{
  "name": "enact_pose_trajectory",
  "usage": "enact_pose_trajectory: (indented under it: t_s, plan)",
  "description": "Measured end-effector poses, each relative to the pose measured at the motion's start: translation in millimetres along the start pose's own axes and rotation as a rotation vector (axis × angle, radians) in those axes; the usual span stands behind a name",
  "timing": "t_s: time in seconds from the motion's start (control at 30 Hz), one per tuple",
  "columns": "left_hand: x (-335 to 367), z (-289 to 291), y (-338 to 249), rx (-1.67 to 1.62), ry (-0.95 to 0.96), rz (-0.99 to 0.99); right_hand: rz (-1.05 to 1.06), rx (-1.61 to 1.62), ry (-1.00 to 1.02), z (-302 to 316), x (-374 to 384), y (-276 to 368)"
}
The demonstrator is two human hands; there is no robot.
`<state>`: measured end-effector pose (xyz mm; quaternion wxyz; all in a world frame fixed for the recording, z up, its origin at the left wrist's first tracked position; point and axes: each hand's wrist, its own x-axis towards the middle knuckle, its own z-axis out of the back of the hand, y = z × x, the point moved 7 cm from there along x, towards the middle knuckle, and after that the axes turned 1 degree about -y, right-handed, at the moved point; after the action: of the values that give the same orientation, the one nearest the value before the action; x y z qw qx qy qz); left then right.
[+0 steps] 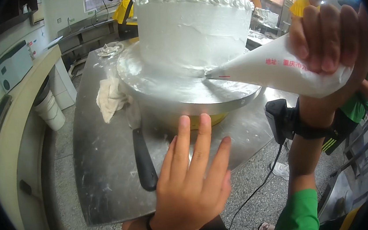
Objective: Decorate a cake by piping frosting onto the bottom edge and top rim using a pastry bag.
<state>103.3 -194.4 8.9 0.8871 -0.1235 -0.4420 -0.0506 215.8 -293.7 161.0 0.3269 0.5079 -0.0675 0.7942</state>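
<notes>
My right hand (329, 41) is wrapped round the full end of a white piping bag (272, 64) with red print. The bag's metal tip points left, close to the base of a tall cake (193, 30) covered in white cream. Piped swirls run along the cake's top rim. Beneath the cake is a round metal turntable (163, 88), its surface smeared with cream, on a yellowish base. My left hand (194, 180) has its fingers spread, palm down, with the fingertips at the turntable's near edge; whether they touch it I cannot tell.
A spatula with a black handle (144, 163) and a crumpled cloth (111, 97) lie left on the metal table (101, 180). Behind them sits a cream-smeared dish (110, 49). People in yellow shirts stand beyond the cake. A white bucket (50, 111) stands on the floor at left.
</notes>
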Motion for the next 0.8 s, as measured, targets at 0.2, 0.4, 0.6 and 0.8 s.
enact_pose_trajectory:
  t_s: [0.2, 0.4, 0.6, 0.8]
  plan:
    - [1, 10, 3, -0.027, -0.016, -0.015, -0.086, -0.042, -0.054, -3, 5, -3]
    - [-2, -6, 5, -0.025, -0.023, -0.006, -0.097, 0.022, -0.15, 4, -1, -10]
    - [1, -1, 4, 0.005, -0.002, 0.008, -0.071, 0.029, -0.12, 2, 1, -11]
    - [6, 4, 5, -0.016, 0.013, 0.001, -0.068, -0.153, -0.473, 21, -21, -5]
